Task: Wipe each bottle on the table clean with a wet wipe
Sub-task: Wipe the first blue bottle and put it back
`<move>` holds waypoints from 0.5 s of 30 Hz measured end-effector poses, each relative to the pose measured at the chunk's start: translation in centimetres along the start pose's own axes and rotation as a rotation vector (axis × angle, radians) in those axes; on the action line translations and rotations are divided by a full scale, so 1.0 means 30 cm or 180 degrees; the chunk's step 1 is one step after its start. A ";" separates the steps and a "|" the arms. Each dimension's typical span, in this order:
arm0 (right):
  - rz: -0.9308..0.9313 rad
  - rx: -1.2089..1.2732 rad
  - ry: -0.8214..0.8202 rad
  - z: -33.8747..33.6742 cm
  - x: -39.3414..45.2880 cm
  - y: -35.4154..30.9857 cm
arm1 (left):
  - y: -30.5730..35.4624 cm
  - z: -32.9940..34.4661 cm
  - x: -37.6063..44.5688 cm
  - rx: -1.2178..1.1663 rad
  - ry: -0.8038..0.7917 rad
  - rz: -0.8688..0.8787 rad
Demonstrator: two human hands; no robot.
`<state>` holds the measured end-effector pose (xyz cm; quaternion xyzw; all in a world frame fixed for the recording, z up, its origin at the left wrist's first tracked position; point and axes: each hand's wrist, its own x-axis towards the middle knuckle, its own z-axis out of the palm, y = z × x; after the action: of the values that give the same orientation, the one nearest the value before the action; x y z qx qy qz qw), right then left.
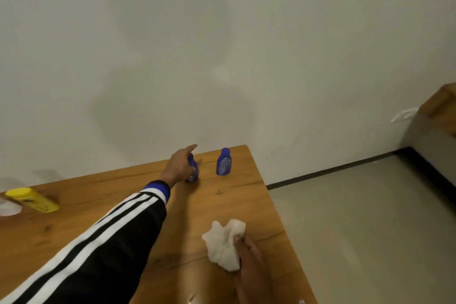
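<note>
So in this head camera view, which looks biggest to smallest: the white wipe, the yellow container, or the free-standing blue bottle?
1. White wipe, though it lies nearest the camera.
2. Yellow container.
3. Free-standing blue bottle, farthest away, so true sizes stay unsure.

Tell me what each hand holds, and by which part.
The right hand grips the crumpled wet wipe at its lower edge. The left hand wraps a blue bottle's body.

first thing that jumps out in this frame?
The striped sleeve cutting across the table, its left hand at a blue bottle near the far edge. A second bottle stands apart to its right. Nearer, the right hand clutches a crumpled white wipe.
</note>
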<state>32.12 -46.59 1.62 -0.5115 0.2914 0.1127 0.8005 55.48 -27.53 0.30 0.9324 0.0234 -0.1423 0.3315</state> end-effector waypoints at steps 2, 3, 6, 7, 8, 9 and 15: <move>-0.0047 0.0008 -0.0141 -0.008 0.030 -0.044 | -0.012 0.012 0.009 0.0011 0.0125 0.0021; -0.0066 0.0029 -0.0196 -0.007 0.051 -0.065 | -0.021 0.015 0.009 0.0015 0.0200 0.0056; -0.0156 0.0000 -0.0310 0.009 0.084 -0.133 | -0.053 0.021 -0.004 -0.0076 0.0329 0.0079; -0.0167 -0.0046 -0.0333 0.015 0.097 -0.148 | -0.064 0.021 -0.012 -0.0135 0.0354 0.0055; -0.0177 -0.0060 -0.0330 0.026 0.097 -0.168 | -0.074 0.019 -0.022 -0.0186 0.0387 0.0041; -0.0208 -0.0058 -0.0341 0.033 0.101 -0.178 | -0.081 0.017 -0.032 -0.0224 0.0420 0.0037; -0.0164 -0.0051 -0.0352 0.076 0.078 -0.218 | -0.106 -0.047 -0.124 -0.0603 0.0493 0.0173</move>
<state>37.92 -47.80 5.89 -0.5182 0.2325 0.1224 0.8139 51.83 -24.00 0.44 0.9054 0.0370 -0.0580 0.4190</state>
